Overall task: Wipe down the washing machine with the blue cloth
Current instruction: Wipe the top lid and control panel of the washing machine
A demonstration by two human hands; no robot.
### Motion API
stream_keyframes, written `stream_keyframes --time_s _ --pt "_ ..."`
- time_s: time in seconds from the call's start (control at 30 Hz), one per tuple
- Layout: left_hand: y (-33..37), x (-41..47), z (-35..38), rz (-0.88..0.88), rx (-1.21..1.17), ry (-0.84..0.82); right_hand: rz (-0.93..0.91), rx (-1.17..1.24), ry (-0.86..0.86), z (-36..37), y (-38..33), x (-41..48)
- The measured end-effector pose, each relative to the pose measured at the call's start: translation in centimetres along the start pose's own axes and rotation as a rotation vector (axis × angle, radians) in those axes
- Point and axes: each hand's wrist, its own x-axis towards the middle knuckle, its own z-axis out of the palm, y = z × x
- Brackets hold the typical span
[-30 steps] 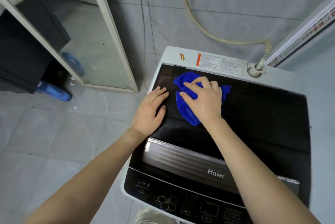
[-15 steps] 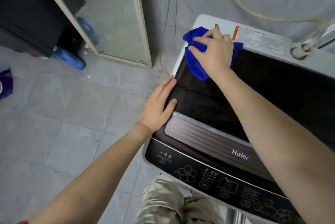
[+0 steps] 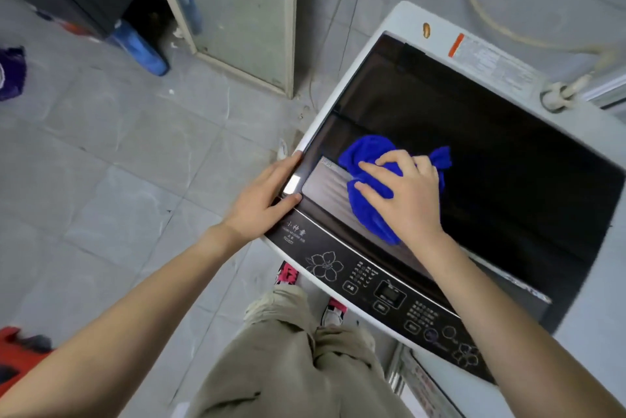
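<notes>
The crumpled bright-blue cloth [image 3: 371, 211] lay on the front left part of the white top-loading washing machine [image 3: 399, 19], across its glossy black lid and ribbed silver handle strip [image 3: 330, 189]. The right hand [image 3: 408, 195] pressed on it, fingers bent into the bunched fabric. The left hand [image 3: 262, 199] rested flat, fingers straight, on the machine's left edge beside the black control panel [image 3: 376, 287].

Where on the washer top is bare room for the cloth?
Free: the dark lid behind and right of the blue cloth, up to the white back ledge. Crowded: front-left corner, where left hand, right hand and cloth sit.
</notes>
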Motion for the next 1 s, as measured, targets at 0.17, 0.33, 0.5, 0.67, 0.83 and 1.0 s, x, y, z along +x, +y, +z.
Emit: stream_keyframes --time_s 0.17,0.33,0.5,0.67,0.83,1.0 --pt "0.2 0.1 0.3 -0.012 0.004 -0.03 0.111 -0.057 0.074 -1.7 3.8 -6.0" --pt "0.7 -0.1 0.5 -0.026 -0.008 -0.007 -0.029 -0.059 0.117 1.9 -2.6 0.3" --pt "1.7 -0.3 0.5 -0.056 -0.029 0.017 -0.086 -0.044 0.036 2.6 -5.2 2.9" --pt "3.1 0.1 1.1 0.135 0.291 0.112 -0.018 -0.075 0.08 -0.3 1.4 -3.5" --pt "5.1 1.2 3.8 0.286 0.479 0.085 0.135 -0.125 0.169 -3.8 9.1 -12.1" --pt "5.7 1.1 7.1 0.233 0.59 0.126 0.137 -0.166 0.263 -2.1 6.7 -10.8"
